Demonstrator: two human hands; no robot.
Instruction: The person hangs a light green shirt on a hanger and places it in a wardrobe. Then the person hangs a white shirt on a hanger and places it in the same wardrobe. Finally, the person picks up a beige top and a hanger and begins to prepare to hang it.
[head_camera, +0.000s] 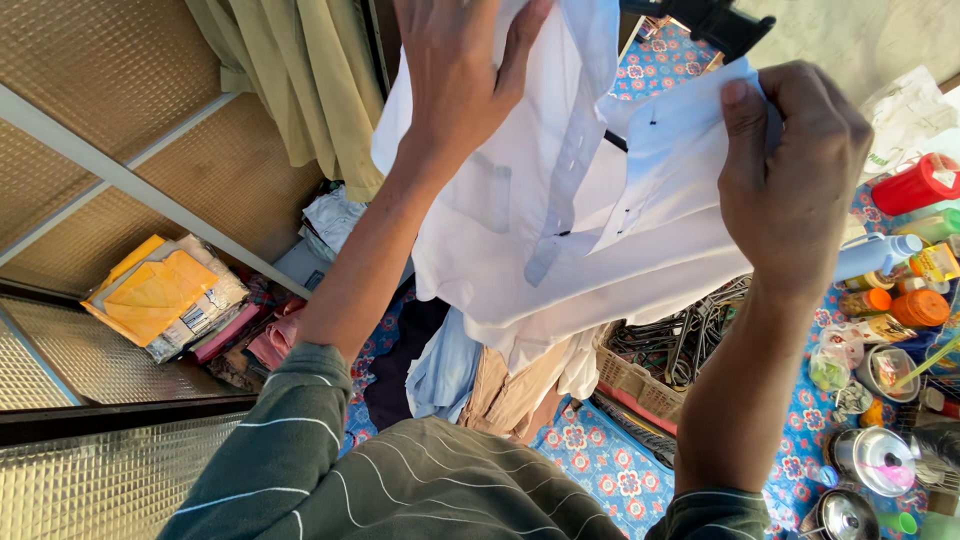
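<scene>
2 hands raised: left hand (455, 75) flat on white shirt (560, 200), right hand (795, 165) pinching collar.

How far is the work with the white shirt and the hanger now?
Done: the white shirt already hangs on the black hanger. In hand: the left hand presses its shoulder and the right hand grips its collar side. Left: the placket looks open, and more clothes lie below beside a basket of hangers.
</scene>
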